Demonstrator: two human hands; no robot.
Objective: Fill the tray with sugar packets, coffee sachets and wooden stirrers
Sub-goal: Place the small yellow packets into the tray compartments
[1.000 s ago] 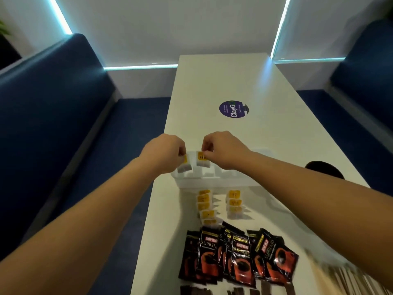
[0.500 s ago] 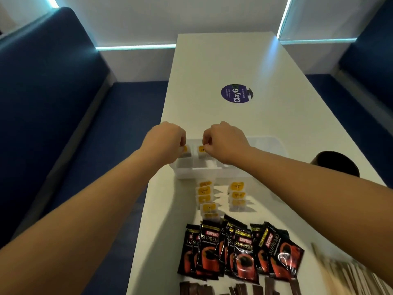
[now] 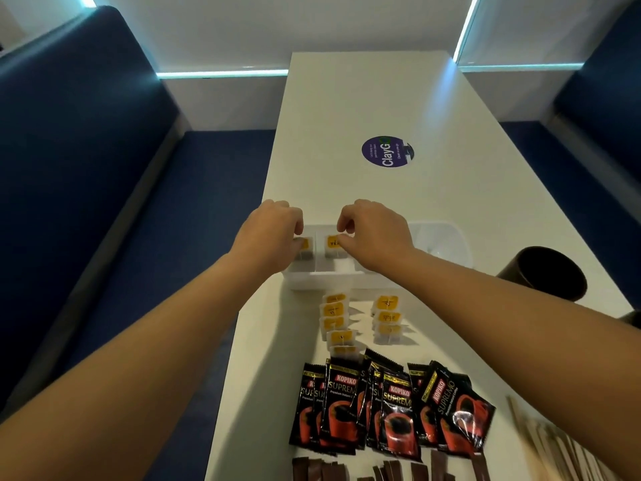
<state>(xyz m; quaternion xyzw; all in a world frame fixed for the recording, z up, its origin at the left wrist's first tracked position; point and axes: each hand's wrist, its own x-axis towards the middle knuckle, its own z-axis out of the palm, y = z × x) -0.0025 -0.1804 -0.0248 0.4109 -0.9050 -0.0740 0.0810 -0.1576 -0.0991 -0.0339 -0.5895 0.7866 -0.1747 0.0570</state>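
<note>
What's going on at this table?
A person is stocking a white divided tray. The left hand and right hand each lower a yellow-labelled packet into the tray's left compartments. More packets, black coffee sachets and wooden stirrers wait on the table nearer the person.

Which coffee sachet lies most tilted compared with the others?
The rightmost coffee sachet, at the end of the row; its label runs diagonally while the others stand nearly straight.

Smooth white tabletop (image 3: 347,116), translucent plastic tray (image 3: 447,237), glossy foil coffee sachets (image 3: 395,411), pale wooden stirrers (image 3: 569,449), matt blue cloth bench (image 3: 86,133)
</note>
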